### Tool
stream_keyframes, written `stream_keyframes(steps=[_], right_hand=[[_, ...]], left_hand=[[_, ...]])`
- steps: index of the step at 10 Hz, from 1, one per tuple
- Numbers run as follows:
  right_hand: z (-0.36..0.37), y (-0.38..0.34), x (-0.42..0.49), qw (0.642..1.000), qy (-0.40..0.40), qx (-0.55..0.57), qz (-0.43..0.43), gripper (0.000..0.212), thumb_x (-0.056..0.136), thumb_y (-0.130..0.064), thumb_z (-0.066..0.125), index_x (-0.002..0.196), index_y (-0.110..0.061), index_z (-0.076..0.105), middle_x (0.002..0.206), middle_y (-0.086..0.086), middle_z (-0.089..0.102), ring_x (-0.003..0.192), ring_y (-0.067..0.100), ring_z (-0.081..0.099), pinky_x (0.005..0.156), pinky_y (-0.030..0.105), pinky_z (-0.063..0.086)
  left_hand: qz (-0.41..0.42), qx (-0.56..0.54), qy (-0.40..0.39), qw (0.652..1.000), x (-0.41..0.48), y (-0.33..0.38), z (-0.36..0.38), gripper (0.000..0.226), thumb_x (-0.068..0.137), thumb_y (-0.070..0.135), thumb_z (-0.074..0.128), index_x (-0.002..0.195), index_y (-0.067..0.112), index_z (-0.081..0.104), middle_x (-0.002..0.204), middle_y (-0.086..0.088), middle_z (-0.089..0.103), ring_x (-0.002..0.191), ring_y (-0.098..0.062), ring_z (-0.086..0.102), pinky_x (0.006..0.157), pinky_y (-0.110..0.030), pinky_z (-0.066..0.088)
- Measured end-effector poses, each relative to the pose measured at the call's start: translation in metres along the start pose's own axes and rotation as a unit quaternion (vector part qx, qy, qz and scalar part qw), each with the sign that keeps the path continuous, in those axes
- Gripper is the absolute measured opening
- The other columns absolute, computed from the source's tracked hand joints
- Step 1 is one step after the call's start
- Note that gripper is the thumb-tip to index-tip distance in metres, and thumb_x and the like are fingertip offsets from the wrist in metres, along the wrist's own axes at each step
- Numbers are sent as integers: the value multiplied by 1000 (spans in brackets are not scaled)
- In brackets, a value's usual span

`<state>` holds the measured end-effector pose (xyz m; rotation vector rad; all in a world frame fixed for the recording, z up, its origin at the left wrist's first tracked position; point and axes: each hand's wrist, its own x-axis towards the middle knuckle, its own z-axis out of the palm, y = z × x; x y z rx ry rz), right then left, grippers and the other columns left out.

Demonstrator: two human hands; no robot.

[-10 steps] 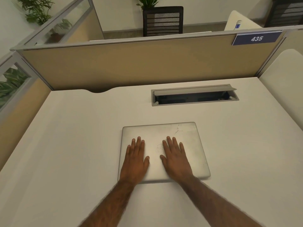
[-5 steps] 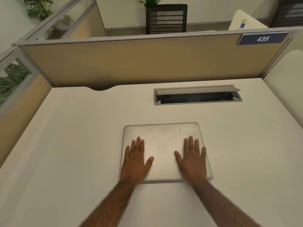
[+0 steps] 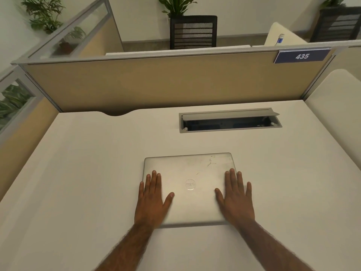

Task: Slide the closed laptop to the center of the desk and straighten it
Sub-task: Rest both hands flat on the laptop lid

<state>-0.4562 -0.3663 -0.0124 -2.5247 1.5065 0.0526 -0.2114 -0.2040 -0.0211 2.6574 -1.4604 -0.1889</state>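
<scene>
A closed silver laptop (image 3: 190, 171) lies flat near the middle of the pale desk (image 3: 78, 173), its edges roughly parallel to the desk's back edge. Its round logo shows between my hands. My left hand (image 3: 151, 198) rests palm down on the lid's left part, fingers spread, with the little finger at the left edge. On the right part of the lid my right hand (image 3: 235, 196) lies flat too, its outer fingers reaching over the right edge. Neither hand grips anything.
An open grey cable tray (image 3: 230, 120) is set into the desk behind the laptop, to the right. Tan partition panels (image 3: 156, 83) wall the back and left. A sign reading 435 (image 3: 301, 56) hangs at the back right. A neighbouring desk (image 3: 336, 106) lies at right.
Both hands have slid apart from the lid's middle toward its left and right edges, uncovering the logo. The laptop has turned slightly and now sits squarer to the desk.
</scene>
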Motion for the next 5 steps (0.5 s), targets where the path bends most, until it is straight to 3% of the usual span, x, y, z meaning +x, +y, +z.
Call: stream_keyframes(steps=[3, 4, 5], right_hand=[[-5, -3, -6, 1000, -24, -15, -5, 87, 88, -65, -11, 158, -15, -22, 171, 1, -24, 159, 20, -21, 128, 48, -11], [-14, -9, -6, 999, -26, 3, -25, 90, 89, -67, -4, 159, -12, -16, 173, 5, -15, 160, 22, -16, 123, 40, -20], [-36, -22, -3, 995, 58, 15, -74, 84, 93, -60, 28, 152, -2, 45, 160, 16, 44, 154, 32, 22, 120, 37, -6]], left_hand=[[-1, -22, -16, 1000, -6, 4, -14, 87, 92, 68, 8, 159, 17, -12, 166, 6, -22, 156, -13, -18, 123, -33, -17], [23, -21, 1, 1000, -4, 4, -22, 86, 92, 65, 9, 158, 13, -6, 166, 4, -17, 149, -1, -33, 119, -28, -23], [58, -19, 25, 998, 1, 10, -46, 75, 95, 55, 27, 140, 4, 57, 152, -11, 51, 145, -11, 18, 119, -30, -4]])
